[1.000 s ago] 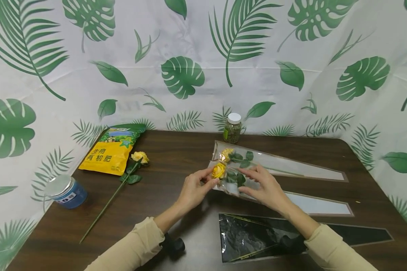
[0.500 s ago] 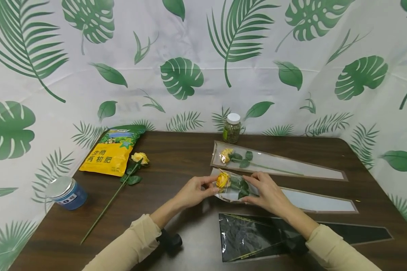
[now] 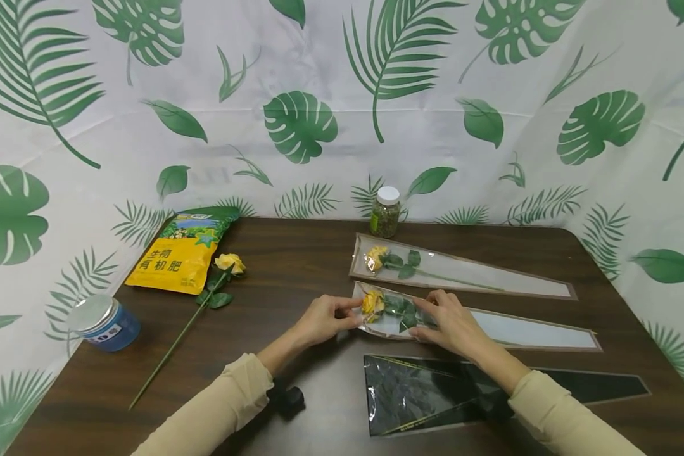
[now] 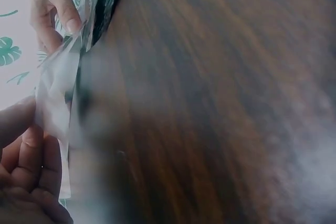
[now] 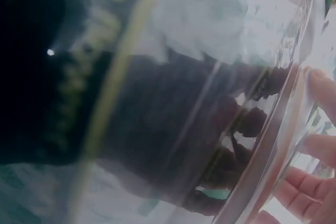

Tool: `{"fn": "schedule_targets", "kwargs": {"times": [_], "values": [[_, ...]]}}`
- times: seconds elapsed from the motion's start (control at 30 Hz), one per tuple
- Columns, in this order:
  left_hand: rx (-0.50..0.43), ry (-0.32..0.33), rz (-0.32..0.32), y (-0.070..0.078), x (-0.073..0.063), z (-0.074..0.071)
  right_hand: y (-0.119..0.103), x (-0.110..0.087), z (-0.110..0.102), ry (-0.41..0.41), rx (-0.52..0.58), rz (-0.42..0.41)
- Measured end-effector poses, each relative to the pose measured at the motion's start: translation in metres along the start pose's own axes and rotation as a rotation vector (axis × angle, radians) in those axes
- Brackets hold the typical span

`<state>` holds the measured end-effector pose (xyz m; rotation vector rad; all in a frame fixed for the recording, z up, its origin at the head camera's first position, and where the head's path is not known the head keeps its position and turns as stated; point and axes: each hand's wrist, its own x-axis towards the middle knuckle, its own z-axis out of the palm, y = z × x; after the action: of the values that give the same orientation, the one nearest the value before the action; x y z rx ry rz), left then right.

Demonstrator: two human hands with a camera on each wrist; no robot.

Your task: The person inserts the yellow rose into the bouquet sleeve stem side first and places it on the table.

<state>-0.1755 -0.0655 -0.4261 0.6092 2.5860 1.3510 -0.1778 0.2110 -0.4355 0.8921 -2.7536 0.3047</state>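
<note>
In the head view a yellow rose (image 3: 373, 305) with green leaves lies inside a clear-fronted, white-backed flower sleeve (image 3: 536, 329). At the sleeve's wide end my left hand (image 3: 326, 322) pinches the plastic edge beside the bloom. My right hand (image 3: 450, 323) grips the sleeve further along, over the leaves, thumb on the near side and fingers on the far side. The left wrist view shows the left thumb (image 4: 16, 121) against the film. Close to the sleeve's border are the right fingers (image 5: 310, 190) in the right wrist view. Most of the rose's stem is hidden.
Behind lies another sleeve (image 3: 479, 275) with a yellow rose inside. A black sleeve (image 3: 416, 392) lies in front. A loose yellow rose (image 3: 230, 263), a yellow fertilizer bag (image 3: 173, 256) and a blue jar (image 3: 107, 323) are on the left. A white-capped jar (image 3: 386, 212) stands behind.
The rose and its leaves have settled lower into the sleeve, which now lies flatter on the table. Both hands have come down slightly and remain at the sleeve.
</note>
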Motion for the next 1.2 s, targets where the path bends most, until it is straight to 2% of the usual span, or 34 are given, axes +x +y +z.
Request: {"fn": "schedule_targets", "kwargs": {"times": [0.27, 0.37, 0.6, 0.83, 1.07, 1.2], "values": [[-0.012, -0.092, 0.049, -0.004, -0.002, -0.003, 0.000, -0.001, 0.001, 0.018, -0.005, -0.003], [-0.011, -0.109, 0.039, -0.002, 0.000, -0.003, 0.002, -0.002, 0.002, 0.020, -0.002, -0.004], [-0.080, -0.024, 0.008, 0.004, 0.007, 0.004, 0.002, -0.002, 0.001, 0.038, -0.001, -0.005], [-0.106, -0.041, 0.008, 0.003, 0.002, 0.004, 0.002, -0.002, -0.001, 0.032, -0.013, 0.006], [-0.076, -0.046, -0.059, 0.006, 0.004, 0.006, 0.002, -0.002, -0.001, 0.019, 0.001, 0.017], [-0.112, -0.057, -0.043, 0.005, 0.006, 0.009, 0.002, -0.002, 0.001, 0.011, 0.043, 0.024]]}}
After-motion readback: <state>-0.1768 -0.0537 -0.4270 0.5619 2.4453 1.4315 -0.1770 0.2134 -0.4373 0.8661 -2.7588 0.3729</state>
